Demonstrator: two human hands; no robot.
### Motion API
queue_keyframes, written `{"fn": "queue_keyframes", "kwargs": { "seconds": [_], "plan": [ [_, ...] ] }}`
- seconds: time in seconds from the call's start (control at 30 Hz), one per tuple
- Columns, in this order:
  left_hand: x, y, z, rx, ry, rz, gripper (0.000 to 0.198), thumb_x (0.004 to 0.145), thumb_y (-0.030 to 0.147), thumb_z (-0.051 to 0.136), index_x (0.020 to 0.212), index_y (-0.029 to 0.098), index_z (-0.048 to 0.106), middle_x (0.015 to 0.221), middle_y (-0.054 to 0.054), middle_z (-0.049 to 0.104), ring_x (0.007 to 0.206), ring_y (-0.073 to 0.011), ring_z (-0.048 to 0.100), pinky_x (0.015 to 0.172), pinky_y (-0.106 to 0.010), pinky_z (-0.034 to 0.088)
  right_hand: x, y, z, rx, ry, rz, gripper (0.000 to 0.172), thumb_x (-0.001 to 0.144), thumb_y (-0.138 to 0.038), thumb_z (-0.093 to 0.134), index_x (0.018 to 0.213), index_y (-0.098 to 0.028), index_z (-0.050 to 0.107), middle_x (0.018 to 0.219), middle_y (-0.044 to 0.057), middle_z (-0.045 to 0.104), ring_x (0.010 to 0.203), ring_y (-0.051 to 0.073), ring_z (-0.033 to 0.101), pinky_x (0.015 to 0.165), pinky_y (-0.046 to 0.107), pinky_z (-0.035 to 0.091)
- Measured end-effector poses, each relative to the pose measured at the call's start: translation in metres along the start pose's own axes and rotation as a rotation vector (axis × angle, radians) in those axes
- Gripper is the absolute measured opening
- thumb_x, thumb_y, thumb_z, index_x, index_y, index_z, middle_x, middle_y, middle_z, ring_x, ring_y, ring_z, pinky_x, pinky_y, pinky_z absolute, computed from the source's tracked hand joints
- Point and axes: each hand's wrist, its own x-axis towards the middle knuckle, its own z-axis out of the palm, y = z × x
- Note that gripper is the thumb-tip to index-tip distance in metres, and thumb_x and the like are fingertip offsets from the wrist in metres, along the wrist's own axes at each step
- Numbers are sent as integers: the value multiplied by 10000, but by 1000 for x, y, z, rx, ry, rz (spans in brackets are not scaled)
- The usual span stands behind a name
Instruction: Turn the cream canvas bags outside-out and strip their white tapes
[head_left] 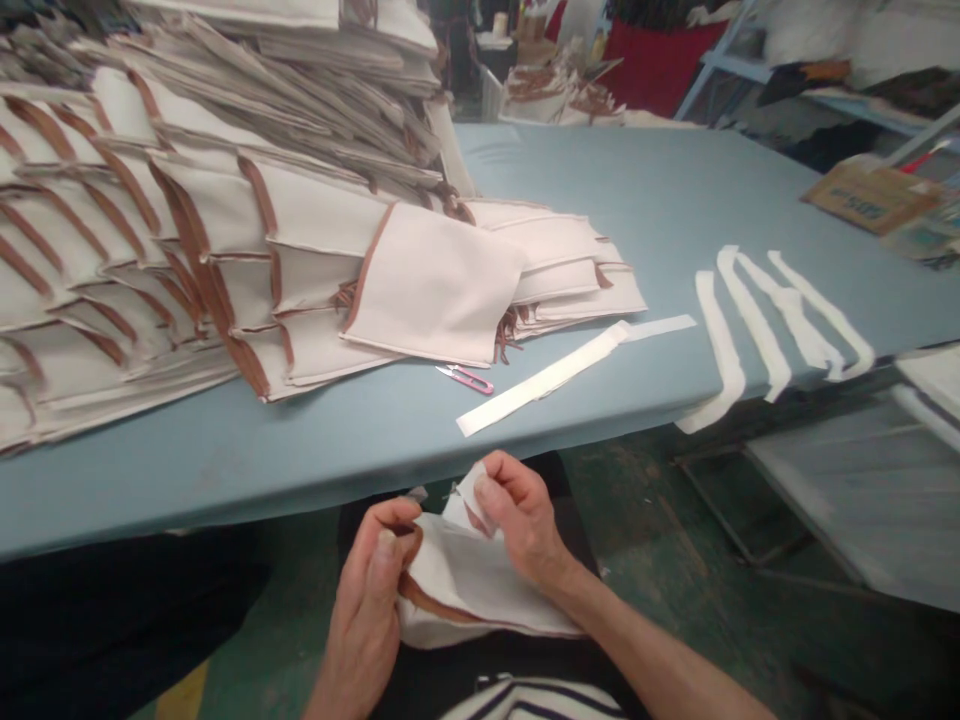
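A cream fabric pouch (480,575) with brown edging rests on my lap, below the table's front edge. Around its brown-trimmed left edge, my left hand (375,580) is closed, fingers and thumb gripping the cloth. My right hand (521,515) pinches a small white strip (457,508) above the pouch; whether the strip is fixed to the pouch I cannot tell. On the table ahead lie pink thread snips (469,378) and a long white strip (555,375). Another cream pouch (435,280) lies flat just behind the snips.
Overlapping stacks of brown-edged cream pouches (225,240) cover the left of the blue-grey table (600,190). Several white strips (750,330) drape near its right front edge. A cardboard box (862,195) sits at the far right. A metal-framed stand (847,480) is on the floor at right.
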Motion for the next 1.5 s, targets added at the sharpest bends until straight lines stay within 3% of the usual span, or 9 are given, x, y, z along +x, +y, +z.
{"fn": "queue_keyframes", "kwargs": {
  "seconds": [0.13, 0.27, 0.37, 0.5, 0.73, 0.87, 1.07, 1.2, 1.5],
  "plan": [
    [-4, -12, 0, 113, 148, 75, 548, 965, 795, 571, 915, 249, 585, 734, 28, 594, 648, -181, 552, 605, -262, 473, -18, 40, -2, 4, 48, 143, 564, 890, -736, 729, 779, -215, 543, 515, -104, 397, 453, 70, 273, 450, 212, 221],
    [-9, -35, -15, 209, 192, 112, 623, 972, 817, 488, 701, 258, 525, 668, 24, 498, 611, -183, 459, 568, -276, 432, -29, 61, -4, 9, 130, 208, 594, 881, -785, 689, 795, -225, 512, 542, -113, 357, 474, 70, 243, 452, 206, 212],
    [-16, -39, -31, 293, 128, 83, 628, 939, 779, 552, 610, 245, 567, 591, 17, 504, 556, -177, 441, 512, -271, 387, -28, 63, -7, -1, 140, 232, 594, 870, -787, 694, 807, -220, 525, 543, -116, 349, 476, 71, 242, 454, 207, 209],
    [-27, -28, -43, 394, 11, 50, 383, 906, 578, 736, 760, 224, 748, 712, 3, 684, 670, -203, 620, 636, -258, 497, -26, 60, -10, -40, 142, 241, 577, 891, -774, 665, 806, -224, 511, 558, -110, 359, 486, 75, 244, 462, 216, 204],
    [-16, -11, -38, 494, -124, 65, 395, 1006, 554, 629, 859, 212, 762, 775, -10, 732, 717, -203, 670, 660, -240, 508, -26, 54, -8, -228, 109, 182, 508, 938, -694, 624, 799, -209, 566, 569, -82, 399, 527, 100, 314, 507, 239, 269],
    [-7, -1, -33, 445, -195, 61, 460, 1003, 585, 626, 759, 204, 709, 689, 9, 668, 628, -164, 578, 584, -222, 449, -19, 30, -20, -391, 64, 135, 417, 928, -586, 653, 776, -198, 630, 639, -36, 538, 603, 131, 444, 600, 262, 368],
    [3, 12, -24, 410, -113, 179, 446, 1002, 570, 643, 744, 212, 704, 757, -1, 707, 669, -170, 584, 619, -234, 448, -26, -65, -38, -891, 88, 50, 251, 962, -410, 639, 832, -211, 722, 733, 0, 681, 689, 167, 572, 691, 287, 375],
    [12, 20, -20, 438, -124, 275, 406, 1024, 538, 635, 832, 213, 786, 905, -29, 768, 742, -186, 630, 665, -248, 463, -54, -110, -17, -800, -159, 207, 257, 970, -370, 633, 763, -234, 700, 665, -37, 644, 618, 138, 570, 576, 237, 374],
    [18, 33, -7, 183, -294, 238, 455, 1055, 544, 618, 781, 206, 751, 746, 10, 631, 633, -141, 506, 582, -236, 399, -42, -99, 23, -871, -43, -82, 143, 962, -285, 631, 838, -228, 675, 608, -78, 584, 503, 93, 471, 538, 222, 325]
  ]
}}
